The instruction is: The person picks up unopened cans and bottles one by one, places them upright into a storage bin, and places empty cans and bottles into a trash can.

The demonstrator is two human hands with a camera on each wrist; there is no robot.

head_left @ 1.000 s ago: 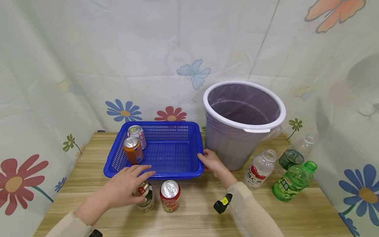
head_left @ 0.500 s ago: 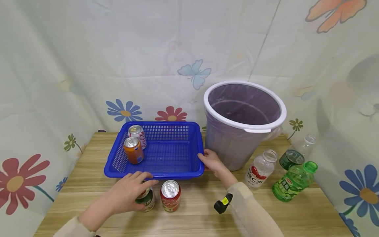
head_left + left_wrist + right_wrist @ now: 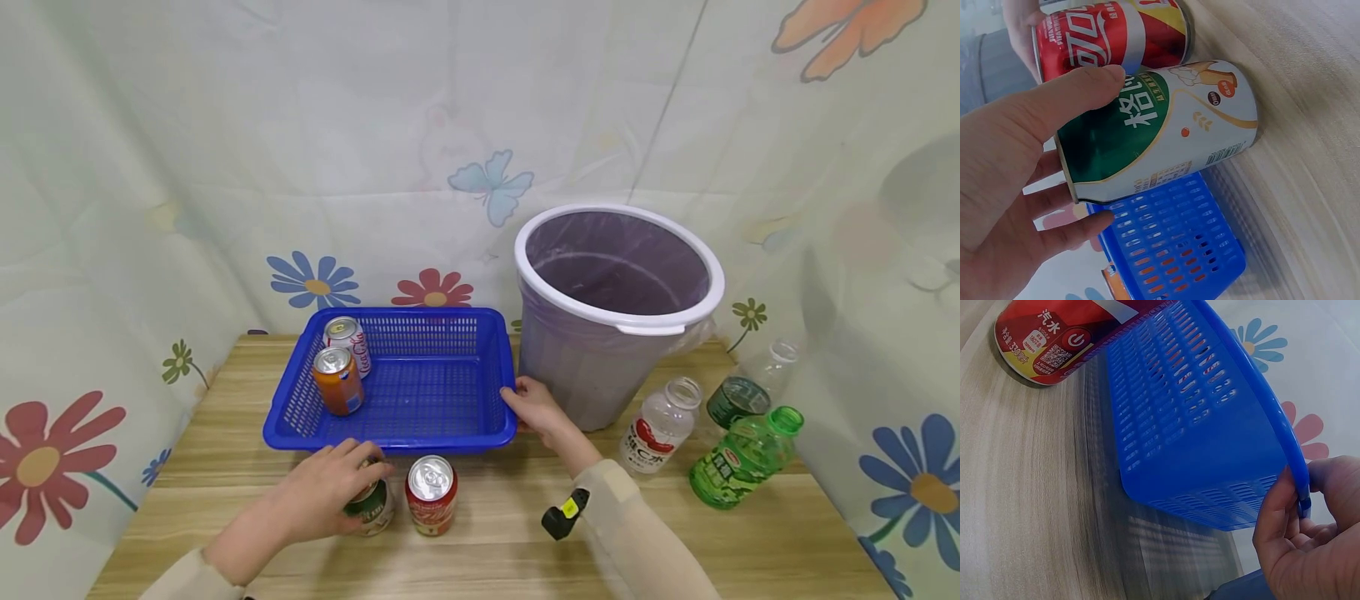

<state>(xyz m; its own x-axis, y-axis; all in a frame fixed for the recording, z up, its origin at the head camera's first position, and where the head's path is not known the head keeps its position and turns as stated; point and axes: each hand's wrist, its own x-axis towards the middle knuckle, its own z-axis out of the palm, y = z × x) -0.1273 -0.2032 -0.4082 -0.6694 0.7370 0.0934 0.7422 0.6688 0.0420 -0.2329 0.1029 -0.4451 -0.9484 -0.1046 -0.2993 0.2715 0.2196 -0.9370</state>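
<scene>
My left hand (image 3: 326, 492) grips a green and white drink can (image 3: 1166, 128) near its top, thumb on one side and fingers round the other. The can stands upright in front of the blue plastic basket (image 3: 442, 442). Just right of it stands a red cola can (image 3: 431, 497), its silver top facing up. My right hand (image 3: 536, 408) pinches the basket's right rim between thumb and fingers, as the right wrist view shows. Inside the basket's left end are an orange can (image 3: 339, 385) and a white and red Coca-Cola can (image 3: 348, 343).
A grey bin (image 3: 577, 367) with a white rim and a clear liner stands right of the basket. Beside it are a clear bottle with a red and white label (image 3: 652, 433), a green bottle (image 3: 738, 467) and a clear dark-labelled bottle (image 3: 738, 400). A printed curtain (image 3: 360, 158) hangs behind.
My left hand has lowered onto the green and white can, and its fingers have closed round the top. The right hand, basket and other cans have stayed put.
</scene>
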